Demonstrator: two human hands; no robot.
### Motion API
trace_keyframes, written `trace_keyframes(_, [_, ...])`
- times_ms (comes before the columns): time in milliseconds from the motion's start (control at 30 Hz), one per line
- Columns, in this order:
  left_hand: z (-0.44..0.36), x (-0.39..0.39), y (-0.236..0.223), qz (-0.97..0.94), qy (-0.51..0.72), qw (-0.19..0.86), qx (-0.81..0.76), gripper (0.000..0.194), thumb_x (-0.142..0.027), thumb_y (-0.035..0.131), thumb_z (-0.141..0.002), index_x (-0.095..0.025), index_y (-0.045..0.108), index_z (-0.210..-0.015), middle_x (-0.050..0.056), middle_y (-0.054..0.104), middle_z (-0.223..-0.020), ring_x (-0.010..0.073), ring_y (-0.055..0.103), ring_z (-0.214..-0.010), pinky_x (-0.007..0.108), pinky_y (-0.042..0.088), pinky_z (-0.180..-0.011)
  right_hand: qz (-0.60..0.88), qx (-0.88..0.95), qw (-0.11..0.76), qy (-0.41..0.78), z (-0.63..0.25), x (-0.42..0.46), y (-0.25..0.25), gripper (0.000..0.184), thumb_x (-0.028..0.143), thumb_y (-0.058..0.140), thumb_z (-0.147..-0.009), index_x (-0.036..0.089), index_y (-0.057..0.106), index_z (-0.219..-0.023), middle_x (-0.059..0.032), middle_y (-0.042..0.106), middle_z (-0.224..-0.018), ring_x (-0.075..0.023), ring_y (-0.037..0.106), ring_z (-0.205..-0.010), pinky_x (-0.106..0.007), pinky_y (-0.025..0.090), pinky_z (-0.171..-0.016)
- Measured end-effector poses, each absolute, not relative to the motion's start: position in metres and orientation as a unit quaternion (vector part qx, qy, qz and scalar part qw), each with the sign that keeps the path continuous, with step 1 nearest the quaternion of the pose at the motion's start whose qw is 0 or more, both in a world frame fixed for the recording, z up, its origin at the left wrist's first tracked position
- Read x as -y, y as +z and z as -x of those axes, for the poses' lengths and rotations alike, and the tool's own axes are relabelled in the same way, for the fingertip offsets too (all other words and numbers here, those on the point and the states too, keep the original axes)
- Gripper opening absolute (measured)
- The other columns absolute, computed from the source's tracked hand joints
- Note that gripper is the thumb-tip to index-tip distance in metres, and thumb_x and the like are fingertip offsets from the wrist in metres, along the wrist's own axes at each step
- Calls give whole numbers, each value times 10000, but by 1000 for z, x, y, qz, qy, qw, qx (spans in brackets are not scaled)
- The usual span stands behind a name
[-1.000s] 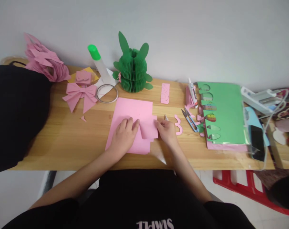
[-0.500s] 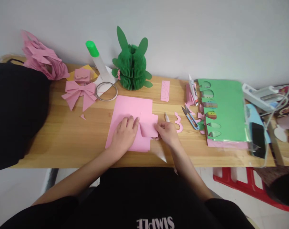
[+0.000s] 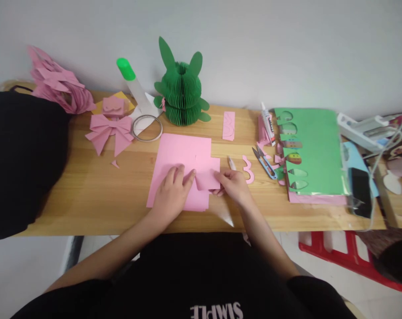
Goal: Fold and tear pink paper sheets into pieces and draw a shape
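A large pink paper sheet [image 3: 183,144] lies on the wooden table in front of me. My left hand [image 3: 170,190] rests flat on it, fingers stretched out, with the thumb at the left edge of a smaller pink paper piece [image 3: 207,173]. This piece lies over the sheet's right side, and its left edge looks slightly lifted. My right hand [image 3: 232,184] pinches the piece's right edge between thumb and fingers. Just beyond that hand are a pen-like tool [image 3: 232,163] and a wavy pink paper cutout [image 3: 248,170].
Blue thread snips [image 3: 264,163] and a glue tube [image 3: 268,124] lie to the right, beside a green sheet stack [image 3: 317,150]. Behind stand a green honeycomb paper figure [image 3: 183,95] and a green-capped glue bottle [image 3: 133,82]. A tape roll [image 3: 147,128] and pink paper bow [image 3: 110,128] sit left.
My left fingers have slid slightly down toward me, the thumb lower along the small piece's edge. My right hand keeps its pinch. The view has shifted slightly.
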State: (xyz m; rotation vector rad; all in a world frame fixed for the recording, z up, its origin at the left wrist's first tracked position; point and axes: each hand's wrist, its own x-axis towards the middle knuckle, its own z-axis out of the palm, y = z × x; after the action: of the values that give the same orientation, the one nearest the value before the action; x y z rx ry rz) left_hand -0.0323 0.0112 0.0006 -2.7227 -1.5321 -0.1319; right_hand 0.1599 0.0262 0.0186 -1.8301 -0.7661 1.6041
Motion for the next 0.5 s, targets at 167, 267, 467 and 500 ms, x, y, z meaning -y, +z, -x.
trace_keyframes(167, [31, -12, -1, 870, -53, -6, 491, 457, -45, 365, -908, -169, 574, -1295, 203, 575, -1295, 339, 560, -1154, 407, 541, -822, 686, 291, 290, 600, -161, -21, 21, 333, 161, 616, -857, 189, 527, -538, -23, 616, -411, -124, 601, -371, -173, 472, -348])
trace_keyframes(267, [31, -11, -4, 871, -59, 11, 489, 453, -38, 371, -906, -160, 583, -1287, 207, 583, -1288, 349, 572, -1138, 408, 547, -801, 695, 286, 300, 588, -165, -17, 19, 315, 165, 610, -862, 183, 536, -557, -17, 627, -424, -116, 595, -366, -166, 475, -350])
trace_keyframes(467, [32, -7, -9, 867, -155, 54, 471, 316, -90, 425, -930, -146, 660, -1134, 149, 674, -1159, 285, 613, -1064, 384, 546, -821, 695, 254, 282, 610, -169, -16, 26, 342, 317, 673, -841, 167, 562, -554, -31, 639, -449, -111, 607, -376, -150, 478, -346])
trace_keyframes(500, [31, -7, -9, 869, -178, 63, 457, 284, -96, 435, -934, -138, 678, -1075, 129, 699, -1101, 262, 628, -1028, 365, 545, -828, 693, 249, 280, 617, -169, -16, 29, 351, 329, 689, -828, 164, 560, -547, -28, 634, -446, -107, 606, -376, -144, 474, -342])
